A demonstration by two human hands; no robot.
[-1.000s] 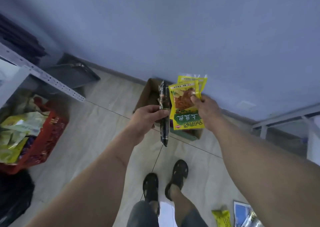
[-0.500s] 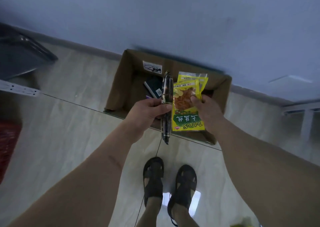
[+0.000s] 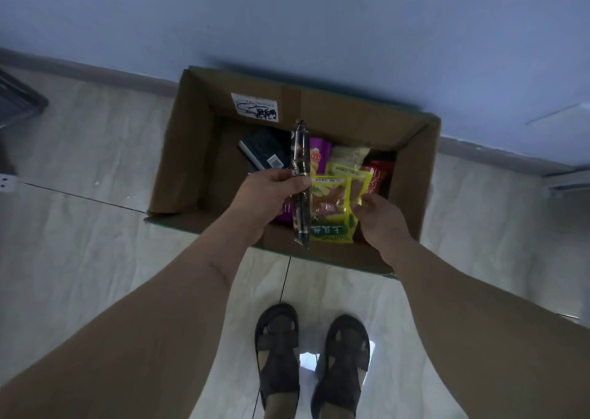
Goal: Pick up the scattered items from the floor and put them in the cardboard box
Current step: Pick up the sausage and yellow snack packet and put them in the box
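Cardboard box (image 3: 191,150) sits open on the tiled floor (image 3: 79,227), its far side against the blue wall (image 3: 319,19). White label with black scribble (image 3: 255,106) on the inner far wall of the box.

Contents visible inside: dark book-like item (image 3: 265,150) at the far left, purple packet (image 3: 317,153) beside it, a pale yellow packet (image 3: 348,155) further right, red packet (image 3: 380,173) against the right side.

Left hand (image 3: 271,198) is over the box opening, fingers closed around a long, narrow dark packet (image 3: 301,188). Packet held roughly upright in view; upper end points toward the far wall, lower end reaches the near edge of the box.

Right hand (image 3: 380,217) is also over the box, just right of the left hand. Thumb and fingers pinch the right edge of two overlapping yellow snack packets (image 3: 332,208), green band with lettering along the bottom. These packets lie just beside the dark packet; touching or not, cannot tell.

Both forearms extend from the lower corners of the view. Two feet in dark sandals (image 3: 277,348) stand on the floor just in front of the box, near a grout line (image 3: 284,281).
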